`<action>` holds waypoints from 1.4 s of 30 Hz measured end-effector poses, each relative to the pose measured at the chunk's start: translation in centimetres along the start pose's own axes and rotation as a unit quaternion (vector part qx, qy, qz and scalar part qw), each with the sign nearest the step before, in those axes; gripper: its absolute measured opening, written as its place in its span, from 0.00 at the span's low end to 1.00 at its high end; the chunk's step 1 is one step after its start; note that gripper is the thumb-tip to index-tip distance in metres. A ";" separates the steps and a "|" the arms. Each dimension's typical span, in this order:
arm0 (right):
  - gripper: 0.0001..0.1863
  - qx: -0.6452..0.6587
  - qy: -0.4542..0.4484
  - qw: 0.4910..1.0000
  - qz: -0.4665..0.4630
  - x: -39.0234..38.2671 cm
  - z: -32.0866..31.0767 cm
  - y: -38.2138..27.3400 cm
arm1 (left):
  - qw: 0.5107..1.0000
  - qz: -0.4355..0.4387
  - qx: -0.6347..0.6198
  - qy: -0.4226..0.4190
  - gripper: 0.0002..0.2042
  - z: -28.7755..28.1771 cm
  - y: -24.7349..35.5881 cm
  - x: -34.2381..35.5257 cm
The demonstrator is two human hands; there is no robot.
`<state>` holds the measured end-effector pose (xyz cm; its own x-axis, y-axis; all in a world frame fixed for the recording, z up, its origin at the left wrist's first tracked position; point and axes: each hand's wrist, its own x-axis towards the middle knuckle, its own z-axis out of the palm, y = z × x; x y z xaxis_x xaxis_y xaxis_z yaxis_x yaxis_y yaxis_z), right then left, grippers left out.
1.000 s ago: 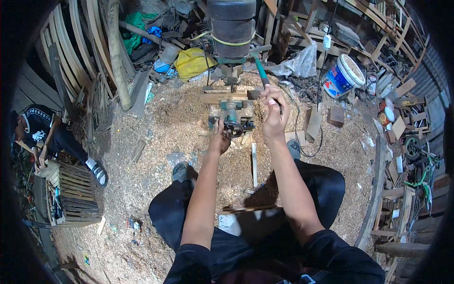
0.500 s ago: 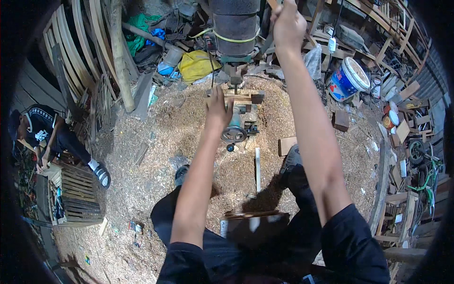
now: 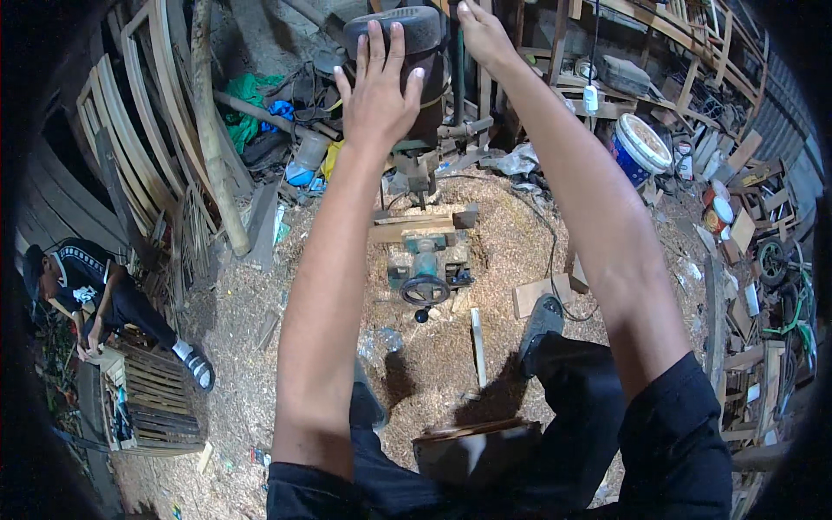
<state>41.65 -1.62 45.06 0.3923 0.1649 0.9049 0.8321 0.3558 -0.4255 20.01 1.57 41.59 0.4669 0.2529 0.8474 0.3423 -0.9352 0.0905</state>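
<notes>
My left hand (image 3: 378,104) is raised with fingers spread against the black, ribbed-top housing (image 3: 392,28) of a machine with a dark cylindrical body. My right hand (image 3: 486,36) is high to its right, closed around an upright lever handle at the upper edge, partly hidden by the fingers. Below them a metal vise (image 3: 425,247) with a black handwheel (image 3: 425,288) carries a wooden workpiece (image 3: 400,230) beneath the spindle.
A seated person (image 3: 100,295) works at a slatted wooden piece (image 3: 160,403) on the left. Bent timbers (image 3: 130,121) lean behind them. A white bucket (image 3: 640,146), a cable (image 3: 552,264) and scrap wood lie rightward. Loose sticks and shavings cover the floor.
My left hand has left the handwheel and moved up to the machine's top with fingers spread. My right hand has risen from the green lever's lower position to the upper edge.
</notes>
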 end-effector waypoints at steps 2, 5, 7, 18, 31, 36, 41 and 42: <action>0.23 -0.013 0.028 0.999 -0.017 -1.3 -0.7 0.2 | 1.000 0.013 0.001 -0.003 0.34 -0.6 -0.3 0.4; 0.25 0.080 -0.011 0.983 0.164 -4.5 -2.0 -0.6 | 1.000 0.006 -0.002 -0.015 0.34 -1.0 -0.4 -0.3; 0.24 0.145 -0.020 0.949 0.279 -9.5 -3.5 -1.2 | 0.997 -0.030 -0.064 -0.023 0.34 -0.6 -0.3 -2.8; 0.31 -0.226 -0.651 0.674 0.268 -41.7 -10.9 -3.3 | 0.812 -0.335 -0.310 -0.362 0.28 6.3 -1.8 -37.1; 0.19 -0.135 -0.294 0.915 0.240 -24.9 -5.9 -5.2 | 0.973 -0.154 -0.037 -0.166 0.24 -0.2 -4.4 -17.6; 0.16 0.024 -0.141 0.945 0.295 -15.7 -4.9 -6.2 | 0.988 -0.104 0.033 -0.113 0.34 -1.8 -4.7 -9.9; 0.15 0.021 -0.158 0.953 0.259 -13.3 -5.1 -7.8 | 0.969 -0.146 0.072 -0.187 0.36 -1.0 -4.2 -9.5; 0.16 0.029 -0.158 0.952 0.261 -13.5 -5.1 -7.9 | 0.966 -0.153 0.072 -0.196 0.37 -0.7 -4.3 -9.7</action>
<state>31.78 -11.33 36.17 0.6014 0.5979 0.5299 0.5299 0.1979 -0.8247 13.39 2.96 33.36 0.5893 0.6118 0.5276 0.6087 -0.7657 0.2080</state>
